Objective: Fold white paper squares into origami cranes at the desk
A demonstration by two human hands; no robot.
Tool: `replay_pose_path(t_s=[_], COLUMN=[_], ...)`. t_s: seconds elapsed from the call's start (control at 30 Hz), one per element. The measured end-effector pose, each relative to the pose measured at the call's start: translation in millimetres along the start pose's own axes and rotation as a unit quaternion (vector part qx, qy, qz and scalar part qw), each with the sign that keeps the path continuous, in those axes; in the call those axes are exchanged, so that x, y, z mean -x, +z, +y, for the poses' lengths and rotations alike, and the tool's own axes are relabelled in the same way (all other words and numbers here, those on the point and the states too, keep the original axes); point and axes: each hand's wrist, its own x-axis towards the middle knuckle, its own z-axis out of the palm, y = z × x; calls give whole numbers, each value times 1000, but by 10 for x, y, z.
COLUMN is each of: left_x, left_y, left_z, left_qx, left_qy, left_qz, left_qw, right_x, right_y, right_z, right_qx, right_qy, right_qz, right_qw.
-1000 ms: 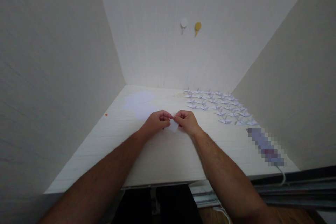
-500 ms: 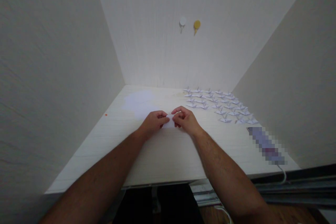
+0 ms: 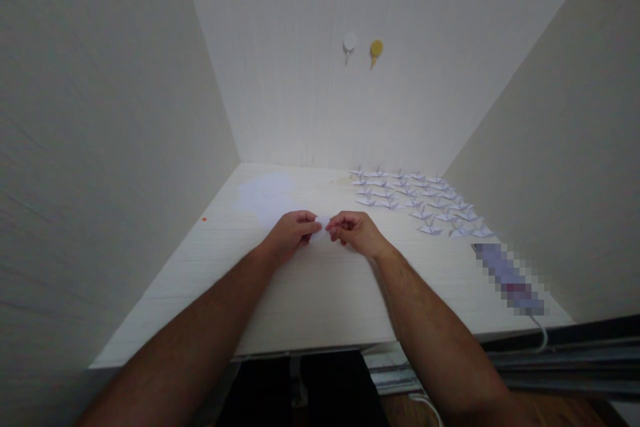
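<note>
Between my hands, over the middle of the white table [image 3: 310,300], is a small piece of white paper [image 3: 321,221], mostly covered by my fingers. My left hand [image 3: 296,232] pinches its left side between thumb and fingers. My right hand [image 3: 354,230] has its fingers closed at the paper's right edge, thumb and forefinger together. The exact folds in the paper are too small to make out. Several folded white paper cranes [image 3: 413,200] stand in rows beyond my right hand. Loose white paper sheets [image 3: 265,195] lie beyond my left hand.
A blurred-out device [image 3: 507,277] with a white cable [image 3: 543,337] lies near the right edge. A small orange bit [image 3: 204,219] sits at the left edge. Walls enclose the table on three sides; a white hook [image 3: 350,41] and a yellow hook [image 3: 377,48] hang on the back one.
My right forefinger has come down from its raised position to meet the thumb at the paper. Less of the paper shows now. My left hand has hardly moved.
</note>
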Motion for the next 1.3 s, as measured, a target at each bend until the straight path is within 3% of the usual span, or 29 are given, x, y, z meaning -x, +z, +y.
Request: replay_pose_path(t_s=[0.37, 0.77, 0.97, 1.07, 1.17, 1.3], left_x=[-11, 19, 19, 27, 33, 29], left_y=[21, 64, 68, 82, 93, 91], left_z=[-43, -15, -24, -7, 21, 30], left_qx=[-96, -179, -175, -183, -180, -173], left_qy=[16, 15, 18, 29, 42, 65], left_qz=[-20, -22, -10, 5, 15, 35], left_qw=[995, 984, 984, 983, 983, 982], right_x=[-12, -20, -19, -42, -63, -59], right_y=[20, 76, 90, 113, 129, 120], right_z=[40, 55, 94, 98, 67, 21], right_qx=[54, 132, 129, 71, -9, 0], right_qy=[18, -15, -20, -14, 6, 60], right_qz=[26, 78, 80, 83, 97, 80], right_qw=[998, 988, 988, 994, 995, 995])
